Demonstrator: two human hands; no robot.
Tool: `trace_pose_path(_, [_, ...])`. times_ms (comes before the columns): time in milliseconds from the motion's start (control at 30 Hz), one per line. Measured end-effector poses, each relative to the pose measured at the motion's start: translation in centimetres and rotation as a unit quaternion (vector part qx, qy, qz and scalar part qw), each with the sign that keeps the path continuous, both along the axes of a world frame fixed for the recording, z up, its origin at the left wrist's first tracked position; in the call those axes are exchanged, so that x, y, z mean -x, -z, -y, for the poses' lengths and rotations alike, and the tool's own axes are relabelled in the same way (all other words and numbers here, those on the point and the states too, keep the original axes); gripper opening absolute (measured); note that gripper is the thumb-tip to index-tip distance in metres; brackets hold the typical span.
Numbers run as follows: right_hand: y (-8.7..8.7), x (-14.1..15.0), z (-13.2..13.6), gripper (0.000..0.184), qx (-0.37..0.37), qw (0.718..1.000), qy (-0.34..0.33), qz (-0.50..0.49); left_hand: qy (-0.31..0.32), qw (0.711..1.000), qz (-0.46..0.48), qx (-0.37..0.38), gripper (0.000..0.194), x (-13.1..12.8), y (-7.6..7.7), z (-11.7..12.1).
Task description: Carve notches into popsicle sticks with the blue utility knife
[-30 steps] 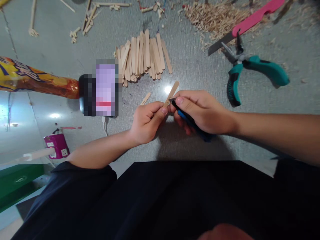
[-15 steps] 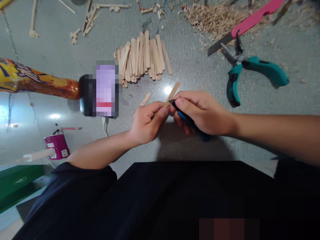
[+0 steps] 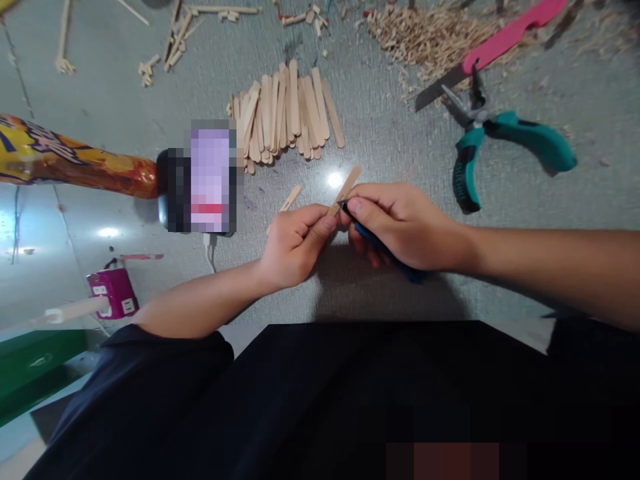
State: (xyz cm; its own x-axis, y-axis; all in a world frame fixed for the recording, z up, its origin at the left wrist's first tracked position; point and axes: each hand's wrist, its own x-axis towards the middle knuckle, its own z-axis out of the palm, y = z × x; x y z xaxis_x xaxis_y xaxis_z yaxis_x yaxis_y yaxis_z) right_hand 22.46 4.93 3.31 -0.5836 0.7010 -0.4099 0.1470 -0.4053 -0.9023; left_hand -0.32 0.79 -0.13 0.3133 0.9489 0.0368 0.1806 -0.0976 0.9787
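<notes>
Between the thumb and fingers of my left hand point(image 3: 297, 245) is a flat wooden craft stick point(image 3: 350, 180), slanting up to the right. My right hand point(image 3: 407, 223) is closed round a dark craft knife point(image 3: 383, 247) with a blue part on its handle. The knife's tip meets the stick just beyond my left thumb. Another craft stick point(image 3: 291, 198), with a small slot in it, lies partly hidden behind my left hand. Beyond both hands a pile of craft sticks point(image 3: 280, 110) is spread on the grey table point(image 3: 380, 127).
Teal-handled pliers point(image 3: 530, 140) lie open at the right, by a pink-handled saw point(image 3: 515, 37) and a heap of wood shavings point(image 3: 435, 40). A propped phone point(image 3: 210, 173), a snack packet point(image 3: 70, 157) and a purple power adapter point(image 3: 113, 293) are at the left.
The held stick has shifted very slightly against the knife tip. Both hands keep nearly the same place and grip.
</notes>
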Motion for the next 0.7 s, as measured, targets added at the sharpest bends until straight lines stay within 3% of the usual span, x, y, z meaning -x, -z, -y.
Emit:
trace_pose_path(400, [0.5,-0.4,0.0,0.035,0.031,0.998,-0.014,-0.045,0.008,0.999,-0.026,-0.033,0.043,0.1,-0.4,-0.2])
trace_pose_path(700, [1.4,-0.2,0.7,0.051,0.011,0.985,0.103,-0.136,-0.036,0.997,0.057,0.036,0.043,-0.9,0.2,0.3])
